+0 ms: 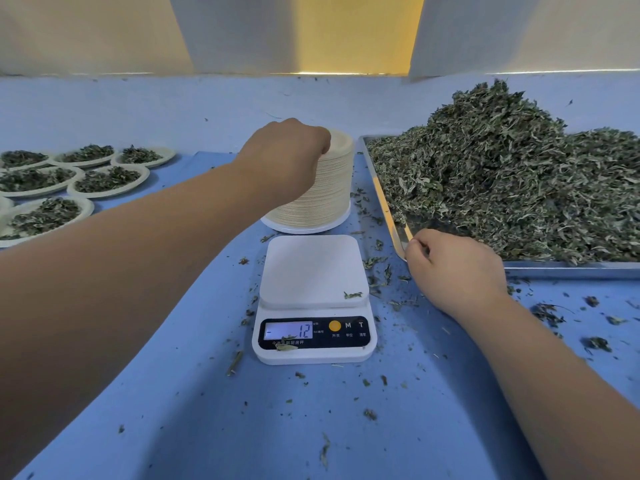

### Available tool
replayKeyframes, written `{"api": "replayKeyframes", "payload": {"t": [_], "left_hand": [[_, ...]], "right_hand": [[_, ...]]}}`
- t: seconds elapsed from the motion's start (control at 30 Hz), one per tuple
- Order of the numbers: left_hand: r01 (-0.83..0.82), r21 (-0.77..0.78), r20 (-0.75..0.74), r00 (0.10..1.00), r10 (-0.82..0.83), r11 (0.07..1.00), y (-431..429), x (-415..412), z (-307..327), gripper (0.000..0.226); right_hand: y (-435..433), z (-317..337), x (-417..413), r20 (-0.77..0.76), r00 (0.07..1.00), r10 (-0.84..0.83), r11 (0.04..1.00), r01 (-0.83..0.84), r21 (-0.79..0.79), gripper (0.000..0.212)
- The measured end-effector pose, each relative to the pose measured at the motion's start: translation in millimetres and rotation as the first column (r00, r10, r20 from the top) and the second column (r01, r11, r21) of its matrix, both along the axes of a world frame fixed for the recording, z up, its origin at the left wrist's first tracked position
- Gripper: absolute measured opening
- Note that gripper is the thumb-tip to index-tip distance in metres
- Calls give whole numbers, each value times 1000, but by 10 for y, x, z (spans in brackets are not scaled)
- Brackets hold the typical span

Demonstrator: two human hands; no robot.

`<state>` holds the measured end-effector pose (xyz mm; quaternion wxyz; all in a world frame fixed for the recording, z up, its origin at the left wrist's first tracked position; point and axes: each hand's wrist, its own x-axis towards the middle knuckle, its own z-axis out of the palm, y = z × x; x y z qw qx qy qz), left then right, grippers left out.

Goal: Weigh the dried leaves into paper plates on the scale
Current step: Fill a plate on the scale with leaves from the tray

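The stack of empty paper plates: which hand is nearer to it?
Left. The left hand is on top of the stack of paper plates, fingers curled over its edge. The right hand is apart from it, at the near corner of the metal tray.

Blue-covered table [173, 410] with scale [313, 271], plate stack [329, 188], filled plates [104, 195], leaf tray [571, 266], crumbs [550, 315].

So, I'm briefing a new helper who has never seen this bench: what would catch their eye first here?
The big heap of dried leaves piled on the metal tray at the right. Next, the white scale in the middle, plateless and reading minus 12; the left hand sits atop the plate stack just behind it. At far left lie filled plates.
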<state>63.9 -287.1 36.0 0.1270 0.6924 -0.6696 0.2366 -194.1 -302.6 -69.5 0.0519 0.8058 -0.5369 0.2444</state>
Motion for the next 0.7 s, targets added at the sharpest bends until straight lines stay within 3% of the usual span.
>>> {"api": "replayKeyframes", "payload": {"t": [0.37, 0.53, 0.7], "left_hand": [[38, 7, 223, 974, -38, 999, 36, -31, 27, 28], [87, 26, 426, 900, -90, 996, 56, -102, 37, 54], [101, -22, 420, 904, -83, 995, 25, -132, 100, 59]], "right_hand": [[11, -9, 0, 15, 1000, 18, 1000, -17, -7, 35], [11, -15, 0, 17, 1000, 20, 1000, -20, -6, 36], [13, -8, -8, 16, 1000, 20, 1000, -20, -4, 36]]}}
